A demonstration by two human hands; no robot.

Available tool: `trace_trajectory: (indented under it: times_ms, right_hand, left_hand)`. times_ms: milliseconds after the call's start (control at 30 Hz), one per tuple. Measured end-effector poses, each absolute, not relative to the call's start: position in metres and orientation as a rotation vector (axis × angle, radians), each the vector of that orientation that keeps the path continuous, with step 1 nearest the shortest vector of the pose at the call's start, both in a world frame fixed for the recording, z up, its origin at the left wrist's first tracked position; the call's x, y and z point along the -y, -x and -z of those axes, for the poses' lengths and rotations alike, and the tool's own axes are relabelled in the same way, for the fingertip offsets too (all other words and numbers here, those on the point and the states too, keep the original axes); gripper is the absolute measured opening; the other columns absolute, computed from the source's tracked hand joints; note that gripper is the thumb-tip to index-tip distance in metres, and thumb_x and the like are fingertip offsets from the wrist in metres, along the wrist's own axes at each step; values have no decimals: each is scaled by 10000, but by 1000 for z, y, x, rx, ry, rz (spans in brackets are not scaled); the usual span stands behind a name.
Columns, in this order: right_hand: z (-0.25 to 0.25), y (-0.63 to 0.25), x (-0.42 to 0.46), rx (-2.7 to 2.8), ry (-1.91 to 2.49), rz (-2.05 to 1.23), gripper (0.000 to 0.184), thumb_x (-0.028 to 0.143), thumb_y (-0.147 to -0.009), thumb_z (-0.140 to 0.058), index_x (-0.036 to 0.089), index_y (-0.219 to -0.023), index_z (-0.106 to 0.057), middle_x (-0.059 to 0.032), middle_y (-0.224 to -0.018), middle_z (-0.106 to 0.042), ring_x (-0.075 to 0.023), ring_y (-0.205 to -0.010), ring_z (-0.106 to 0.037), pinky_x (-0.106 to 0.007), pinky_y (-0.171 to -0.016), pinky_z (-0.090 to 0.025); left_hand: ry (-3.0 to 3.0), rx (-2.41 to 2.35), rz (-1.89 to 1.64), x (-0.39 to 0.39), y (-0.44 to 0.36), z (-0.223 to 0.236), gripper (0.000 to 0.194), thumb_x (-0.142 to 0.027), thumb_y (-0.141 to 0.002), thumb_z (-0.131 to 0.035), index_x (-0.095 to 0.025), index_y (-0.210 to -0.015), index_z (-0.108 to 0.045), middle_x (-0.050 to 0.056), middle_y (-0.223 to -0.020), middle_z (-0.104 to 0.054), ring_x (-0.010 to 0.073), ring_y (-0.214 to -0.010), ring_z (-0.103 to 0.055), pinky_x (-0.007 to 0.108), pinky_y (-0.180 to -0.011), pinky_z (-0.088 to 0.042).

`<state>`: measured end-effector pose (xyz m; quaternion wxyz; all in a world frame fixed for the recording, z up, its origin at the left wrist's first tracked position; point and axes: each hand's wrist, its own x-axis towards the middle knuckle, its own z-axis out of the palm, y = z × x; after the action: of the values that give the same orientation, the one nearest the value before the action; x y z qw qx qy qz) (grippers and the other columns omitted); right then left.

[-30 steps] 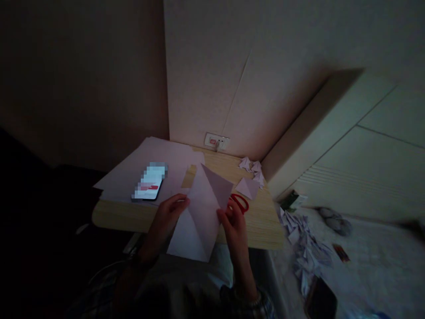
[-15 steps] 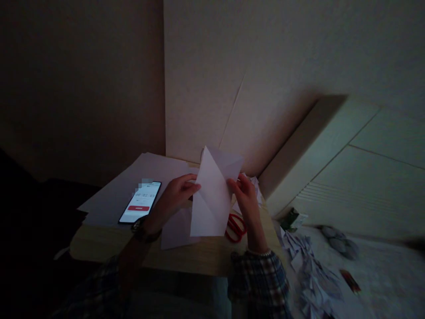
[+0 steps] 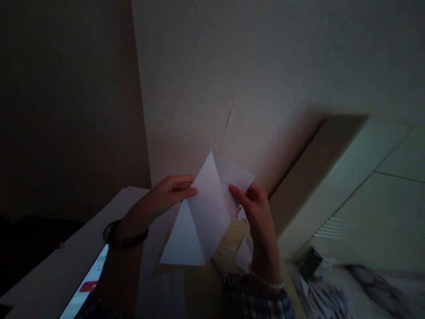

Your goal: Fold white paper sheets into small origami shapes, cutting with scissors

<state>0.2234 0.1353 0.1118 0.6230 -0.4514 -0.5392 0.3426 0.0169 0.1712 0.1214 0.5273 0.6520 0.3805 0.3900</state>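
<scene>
A folded sheet of white paper (image 3: 202, 217) is held up in front of the wall, above a wooden table (image 3: 229, 248). My left hand (image 3: 166, 197), with a watch on its wrist, pinches the sheet's left edge near the top. My right hand (image 3: 257, 212), with a bead bracelet at the wrist, grips the right edge with thumb and fingers closed. The paper's upper flap points up and to the right.
A lit phone (image 3: 84, 290) lies on white sheets (image 3: 43, 279) at the lower left. A small folded paper piece (image 3: 243, 256) lies on the table under my right wrist. Scattered paper scraps (image 3: 318, 297) and a dark shape lie at the lower right. A pale cabinet (image 3: 365, 195) stands at the right.
Both hands have lifted the folded paper higher and closer to the camera. The view has tilted up, so the table, the phone and the red scissors have slid down, the scissors out of sight.
</scene>
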Motion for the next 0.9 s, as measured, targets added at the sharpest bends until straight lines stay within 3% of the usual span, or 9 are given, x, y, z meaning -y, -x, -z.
trace_trajectory:
  times_ms: [133,367,500,733,900]
  right_hand:
    - [-107,-230,-147,1185,1042,-859,204,339,-698,-752,203,-843,-703,-16,-747,-745,-184,-651,-675,-260,-569,-529]
    - [-105,-240,-159,1244,1069,-919,301,308,-753,-729,239,-1035,-651,35,-628,-684,-125,-533,-608,-201,-483,-465]
    - [-105,-237,-162,1242,1093,-888,253,309,-761,-708,228,-993,-648,44,-582,-651,-112,-507,-563,-196,-468,-434]
    - [-110,-226,-158,1224,1142,-839,140,325,-765,-694,222,-844,-641,50,-544,-594,-110,-487,-536,-191,-439,-403]
    - [-109,-220,-158,1268,1086,-860,184,305,-779,-685,230,-946,-663,24,-640,-675,-123,-534,-581,-203,-489,-452]
  left_hand:
    - [-1517,-976,-886,-182,-24,-123,259,-352,-694,-684,-203,-891,-763,53,-818,-777,213,-698,-698,250,-584,-513]
    - [-1486,-1107,-971,-196,-21,-111,324,-370,-678,-692,-205,-950,-749,39,-810,-776,230,-753,-707,277,-655,-540]
    - [-1439,-1124,-1029,-200,-17,-107,386,-388,-635,-708,-222,-980,-753,49,-803,-776,275,-791,-704,331,-679,-551]
    - [-1538,-1083,-1098,-200,-10,-109,205,-395,-633,-699,-264,-759,-793,48,-868,-784,306,-893,-693,382,-780,-554]
    - [-1585,-1162,-1071,-185,4,-113,338,-468,-641,-701,-282,-910,-788,61,-913,-782,314,-863,-709,367,-733,-565]
